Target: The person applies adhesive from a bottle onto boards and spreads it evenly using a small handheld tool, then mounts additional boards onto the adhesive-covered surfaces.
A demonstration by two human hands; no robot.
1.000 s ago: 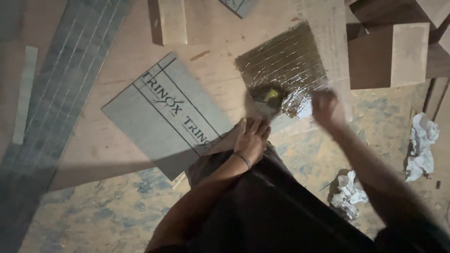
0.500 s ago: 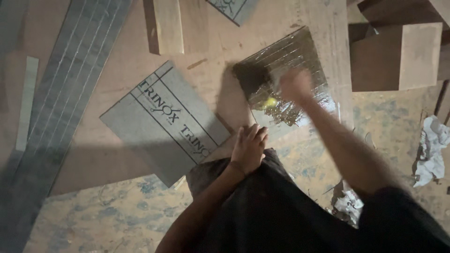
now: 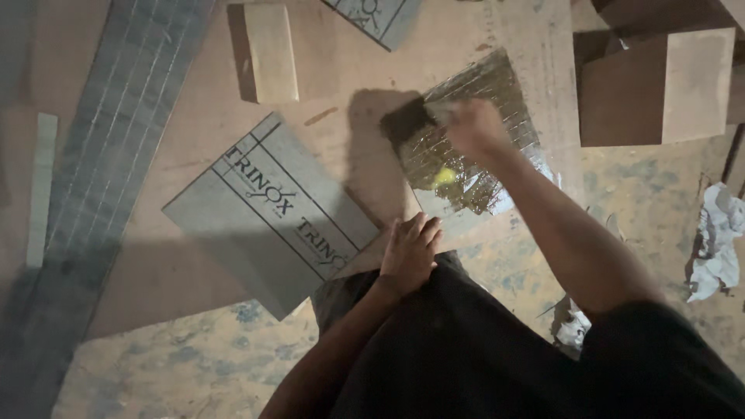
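Note:
My right hand (image 3: 475, 126) grips a dark brush (image 3: 406, 122) and holds it over the far left corner of a shiny, wet, ribbed sheet (image 3: 497, 89) lying on the wooden board. A small yellow blob (image 3: 444, 176) sits on the sheet near its front edge. My left hand (image 3: 409, 253) rests flat on the board just in front of the sheet, fingers together, beside the corner of a grey printed panel (image 3: 268, 209). My dark-clothed knee fills the bottom of the head view.
A wooden block (image 3: 270, 51) lies at the back, with another grey panel (image 3: 376, 15) beyond it. Brown boxes (image 3: 660, 85) stand at the right. A long grey ribbed strip (image 3: 116, 132) runs down the left. Crumpled white rags (image 3: 718, 240) lie on the stained floor at right.
My right hand has swept the brush from the sheet's near right edge across to its far left corner. The left hand has stayed planted on the board.

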